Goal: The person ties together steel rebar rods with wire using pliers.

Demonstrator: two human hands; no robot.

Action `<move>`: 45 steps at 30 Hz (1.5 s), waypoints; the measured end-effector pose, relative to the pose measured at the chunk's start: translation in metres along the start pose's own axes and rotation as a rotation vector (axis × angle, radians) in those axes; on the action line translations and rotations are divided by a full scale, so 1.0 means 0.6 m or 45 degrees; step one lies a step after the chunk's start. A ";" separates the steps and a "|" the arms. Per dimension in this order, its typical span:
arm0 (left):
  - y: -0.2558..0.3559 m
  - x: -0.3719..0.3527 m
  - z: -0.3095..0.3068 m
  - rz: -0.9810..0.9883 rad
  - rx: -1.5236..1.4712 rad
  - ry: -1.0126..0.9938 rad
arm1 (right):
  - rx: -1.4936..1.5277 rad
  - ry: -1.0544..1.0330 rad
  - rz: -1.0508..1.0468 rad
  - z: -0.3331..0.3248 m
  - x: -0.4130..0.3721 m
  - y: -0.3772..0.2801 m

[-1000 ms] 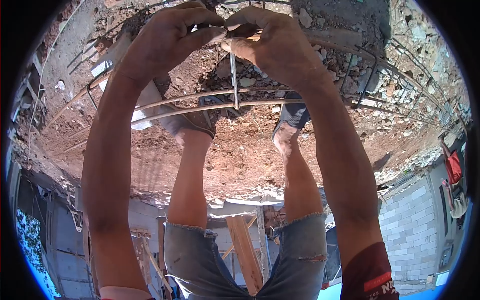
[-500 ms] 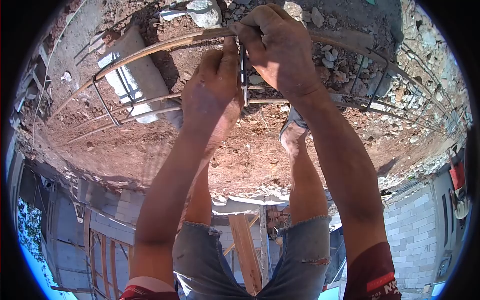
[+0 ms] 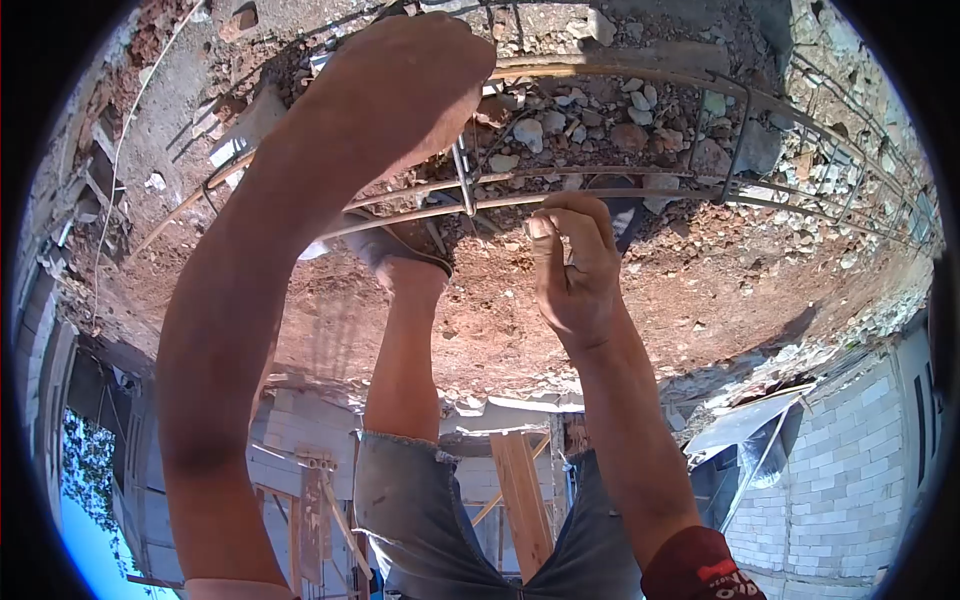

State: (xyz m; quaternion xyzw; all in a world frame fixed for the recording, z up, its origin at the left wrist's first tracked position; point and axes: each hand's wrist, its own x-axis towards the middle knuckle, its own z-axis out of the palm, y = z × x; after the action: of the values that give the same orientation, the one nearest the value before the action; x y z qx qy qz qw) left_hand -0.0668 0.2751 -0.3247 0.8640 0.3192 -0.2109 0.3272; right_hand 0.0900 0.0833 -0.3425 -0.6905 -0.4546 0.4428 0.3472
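A long rebar cage of thin rods (image 3: 670, 75) and square stirrups crosses the view above rubble. My left hand (image 3: 410, 85) reaches to the top rod, its fingers bent over and mostly hidden behind the back of the hand. Just below it a dark stirrup (image 3: 462, 175) hangs between the upper and lower rods. My right hand (image 3: 578, 262) is beside the lower rod (image 3: 520, 201), thumb and fingers curled together; whatever they pinch is too small to make out.
Broken stones (image 3: 630, 137) and reddish soil (image 3: 500, 330) lie under the cage. My sandalled foot (image 3: 405, 250) stands beneath the lower rods. A wooden plank (image 3: 522, 500) and a block wall (image 3: 840, 450) show at the bottom.
My left hand has moved up and stretched over the top rod. My right hand has left the top rod and come down to below the lower one. The view has shifted, and both feet now show.
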 end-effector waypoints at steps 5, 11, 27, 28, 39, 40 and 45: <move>-0.013 0.028 -0.031 0.308 -0.051 -0.365 | -0.281 -0.120 0.049 0.047 -0.072 0.011; -0.052 -0.018 0.028 0.046 0.016 0.315 | -0.410 -0.586 0.972 0.061 -0.168 0.137; 0.177 -0.217 0.506 -1.226 -1.502 0.841 | -0.609 -0.798 0.535 0.136 -0.119 0.119; 0.182 -0.207 0.483 -1.127 -1.316 0.833 | -0.546 -0.791 0.480 0.113 -0.128 0.099; 0.295 -0.082 0.156 -1.130 -3.556 0.923 | -0.576 -0.803 0.407 -0.099 -0.029 -0.150; 0.288 -0.063 0.152 -1.042 -3.624 0.951 | -0.624 -0.750 0.390 -0.100 -0.009 -0.170; 0.216 0.000 0.087 -0.741 -3.645 1.156 | -1.339 -1.155 0.190 -0.116 0.177 -0.249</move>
State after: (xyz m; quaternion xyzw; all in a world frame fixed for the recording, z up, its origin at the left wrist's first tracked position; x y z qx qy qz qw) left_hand 0.0147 0.1634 -0.3053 -0.2686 0.4716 0.4837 0.6866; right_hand 0.1275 0.2293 -0.2165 -0.5431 -0.6600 0.4313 -0.2888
